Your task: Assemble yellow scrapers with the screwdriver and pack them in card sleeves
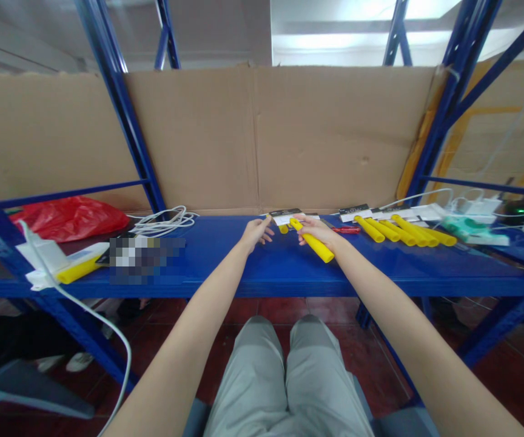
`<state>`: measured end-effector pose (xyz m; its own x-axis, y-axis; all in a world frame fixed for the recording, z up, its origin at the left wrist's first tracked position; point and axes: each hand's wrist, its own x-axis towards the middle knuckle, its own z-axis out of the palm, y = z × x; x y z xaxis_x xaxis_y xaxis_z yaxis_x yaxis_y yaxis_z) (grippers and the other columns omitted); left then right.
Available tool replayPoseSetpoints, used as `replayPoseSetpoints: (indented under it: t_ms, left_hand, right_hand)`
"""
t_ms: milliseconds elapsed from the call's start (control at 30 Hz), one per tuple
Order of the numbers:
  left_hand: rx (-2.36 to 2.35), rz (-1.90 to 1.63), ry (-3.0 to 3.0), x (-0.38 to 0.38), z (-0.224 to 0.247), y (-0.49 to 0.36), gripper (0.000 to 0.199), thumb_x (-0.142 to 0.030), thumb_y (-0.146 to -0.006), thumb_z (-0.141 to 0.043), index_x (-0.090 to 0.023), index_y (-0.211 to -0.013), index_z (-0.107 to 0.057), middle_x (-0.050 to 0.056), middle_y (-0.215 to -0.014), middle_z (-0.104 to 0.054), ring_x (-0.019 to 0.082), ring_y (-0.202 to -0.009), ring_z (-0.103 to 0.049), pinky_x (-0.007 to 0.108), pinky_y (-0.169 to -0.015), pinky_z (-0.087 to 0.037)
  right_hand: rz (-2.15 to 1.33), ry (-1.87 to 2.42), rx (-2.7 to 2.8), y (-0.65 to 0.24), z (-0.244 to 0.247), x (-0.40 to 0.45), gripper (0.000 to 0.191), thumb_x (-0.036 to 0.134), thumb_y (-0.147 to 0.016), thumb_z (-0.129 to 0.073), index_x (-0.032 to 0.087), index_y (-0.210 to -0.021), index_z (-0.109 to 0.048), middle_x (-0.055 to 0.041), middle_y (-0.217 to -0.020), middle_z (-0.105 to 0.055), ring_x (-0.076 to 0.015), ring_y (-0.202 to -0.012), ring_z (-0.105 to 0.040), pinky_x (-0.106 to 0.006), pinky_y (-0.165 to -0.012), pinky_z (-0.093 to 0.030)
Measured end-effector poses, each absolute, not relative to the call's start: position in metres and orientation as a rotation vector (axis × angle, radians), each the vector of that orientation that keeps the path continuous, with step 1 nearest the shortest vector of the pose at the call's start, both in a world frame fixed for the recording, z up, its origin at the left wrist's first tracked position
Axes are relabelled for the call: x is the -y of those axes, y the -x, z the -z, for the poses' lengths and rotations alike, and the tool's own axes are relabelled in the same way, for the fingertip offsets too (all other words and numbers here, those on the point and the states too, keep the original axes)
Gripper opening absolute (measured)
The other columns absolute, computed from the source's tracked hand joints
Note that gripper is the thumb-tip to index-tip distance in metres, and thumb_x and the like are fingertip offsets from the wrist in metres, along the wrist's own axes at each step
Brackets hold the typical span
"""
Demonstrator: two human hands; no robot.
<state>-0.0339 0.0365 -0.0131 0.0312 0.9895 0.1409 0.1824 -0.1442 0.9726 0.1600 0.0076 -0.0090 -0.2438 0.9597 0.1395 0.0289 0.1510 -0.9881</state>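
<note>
My right hand (315, 229) is wrapped round a yellow tube (320, 247), which slants down toward the front edge of the blue shelf. To its left, my left hand (257, 233) has its fingers apart and holds nothing I can see. Just beyond both hands lies a black-and-white card (285, 217). A short yellow piece (283, 229) shows at the card's near edge, its rest hidden. Right of my right hand lies a small red tool (346, 230), too small to name.
Several yellow tubes (401, 232) lie side by side on the blue shelf (211, 252) at right, near another card (353, 212). White cables (166, 221), a red plastic bag (73, 218) and a white power strip (46, 255) are at left. A cardboard sheet (198, 133) stands behind.
</note>
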Motion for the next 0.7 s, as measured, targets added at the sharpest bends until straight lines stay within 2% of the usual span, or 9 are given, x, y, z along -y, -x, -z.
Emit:
replayPoseSetpoints:
  t_ms: [300, 467, 700]
  left_hand:
    - [-1.476, -1.207, -2.023, -0.041, 0.025, 0.036, 0.014, -0.017, -0.079, -0.059, -0.019, -0.065, -0.058, -0.003, -0.046, -0.057, 0.009, -0.037, -0.05, 0.018, -0.047, -0.038]
    - [-1.468, -1.184, -2.191, -0.039, 0.028, 0.032, 0.017, -0.013, -0.078, -0.054, -0.019, -0.063, -0.058, 0.001, -0.052, -0.06, 0.014, -0.048, -0.059, 0.022, -0.055, -0.043]
    - [-1.42, -1.15, -2.315, -0.035, 0.028, 0.028, 0.016, -0.013, -0.077, -0.053, -0.018, -0.064, -0.061, 0.002, -0.053, -0.061, 0.015, -0.053, -0.06, 0.022, -0.059, -0.043]
  right_hand:
    - [-1.085, 1.023, 1.254, -0.169, 0.013, -0.024, 0.065, 0.009, -0.067, -0.059, 0.031, -0.126, -0.042, -0.0007, -0.093, -0.061, -0.0089, -0.055, -0.057, -0.027, -0.057, -0.057]
    - [-0.974, 1.034, 1.157, -0.169, 0.015, -0.026, 0.065, 0.008, -0.064, -0.056, 0.033, -0.122, -0.042, 0.0012, -0.096, -0.058, -0.0079, -0.053, -0.054, -0.026, -0.055, -0.057]
    - [-0.87, 1.091, 1.014, -0.174, 0.018, -0.033, 0.065, 0.009, -0.065, -0.053, 0.032, -0.124, -0.038, -0.0008, -0.098, -0.055, -0.0105, -0.056, -0.055, -0.029, -0.054, -0.057]
